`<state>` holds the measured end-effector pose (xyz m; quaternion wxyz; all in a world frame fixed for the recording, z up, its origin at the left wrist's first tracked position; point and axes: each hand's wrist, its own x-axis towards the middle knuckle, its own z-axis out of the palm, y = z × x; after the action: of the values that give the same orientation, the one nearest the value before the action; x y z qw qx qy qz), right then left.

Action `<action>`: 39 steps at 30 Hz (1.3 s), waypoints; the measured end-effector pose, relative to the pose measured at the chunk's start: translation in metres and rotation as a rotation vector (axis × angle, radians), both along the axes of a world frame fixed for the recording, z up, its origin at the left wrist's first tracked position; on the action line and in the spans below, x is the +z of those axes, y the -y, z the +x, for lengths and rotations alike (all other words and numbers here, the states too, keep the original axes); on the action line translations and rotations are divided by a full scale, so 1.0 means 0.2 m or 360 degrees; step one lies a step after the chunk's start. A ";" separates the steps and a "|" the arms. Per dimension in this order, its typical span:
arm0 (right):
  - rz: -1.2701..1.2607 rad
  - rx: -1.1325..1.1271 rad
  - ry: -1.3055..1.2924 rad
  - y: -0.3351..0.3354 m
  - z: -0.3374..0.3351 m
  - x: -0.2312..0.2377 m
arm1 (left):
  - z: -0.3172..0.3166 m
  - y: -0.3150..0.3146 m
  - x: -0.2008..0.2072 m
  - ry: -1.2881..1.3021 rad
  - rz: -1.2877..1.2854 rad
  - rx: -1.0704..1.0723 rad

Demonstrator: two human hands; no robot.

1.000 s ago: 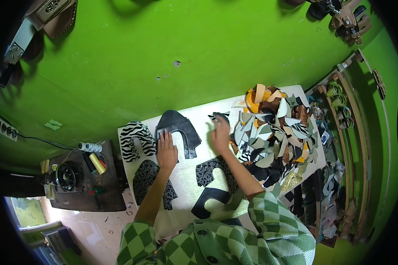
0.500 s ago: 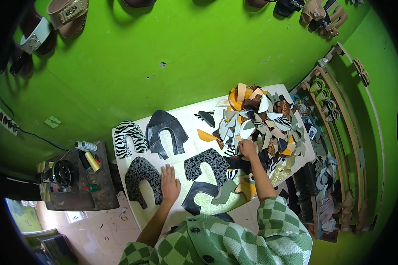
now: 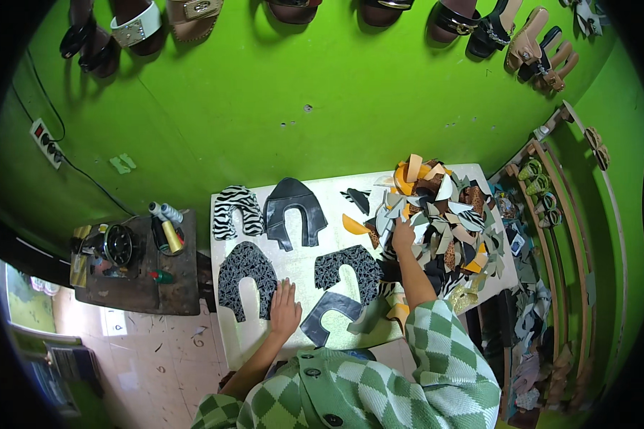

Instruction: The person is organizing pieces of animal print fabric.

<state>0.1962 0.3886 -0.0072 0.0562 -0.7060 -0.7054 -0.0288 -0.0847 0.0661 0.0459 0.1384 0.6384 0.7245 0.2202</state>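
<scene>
My left hand (image 3: 286,309) lies flat, fingers stretched, on the white table beside a black-and-grey patterned U-shaped shoe-upper piece (image 3: 242,268), its fingertips at the piece's edge. My right hand (image 3: 403,237) reaches into the left side of a heap of leather scraps (image 3: 444,232), fingers drawn together; whatever they hold is hidden. Between my hands lie a second patterned piece (image 3: 350,266), a curved black piece (image 3: 331,312) and a grey-green piece (image 3: 366,319). Farther back are a zebra-striped U-shaped piece (image 3: 237,207) and a glossy black one (image 3: 291,211).
A yellow scrap (image 3: 355,224) and a zebra scrap (image 3: 355,200) lie left of the heap. At left, a small dark table (image 3: 139,289) carries thread spools (image 3: 170,236). Sandals (image 3: 293,11) line the green wall above. A wooden rack (image 3: 562,250) stands at right.
My right hand has moved farther into the scrap heap, away from me. The left hand stays flat beside the patterned piece. The view has shifted, showing more of the sandals on the wall.
</scene>
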 end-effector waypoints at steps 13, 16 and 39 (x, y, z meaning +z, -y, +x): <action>0.0373 0.0128 -0.1613 0.40 0.16 0.33 | 0.05 0.26 -0.17 0.0004 0.0062 0.0052; 0.0317 0.0142 -0.1770 0.61 0.10 0.28 | 0.11 0.26 -0.14 -0.0077 -0.0133 0.0090; -0.0976 -0.0001 -0.2717 1.17 -0.32 0.08 | 0.12 0.32 -0.31 0.0835 -0.0199 0.0225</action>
<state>0.1321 0.1544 0.0092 0.3696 -0.4715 -0.4003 0.6934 -0.0599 0.0016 -0.0153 0.3447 0.4975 0.7188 0.3420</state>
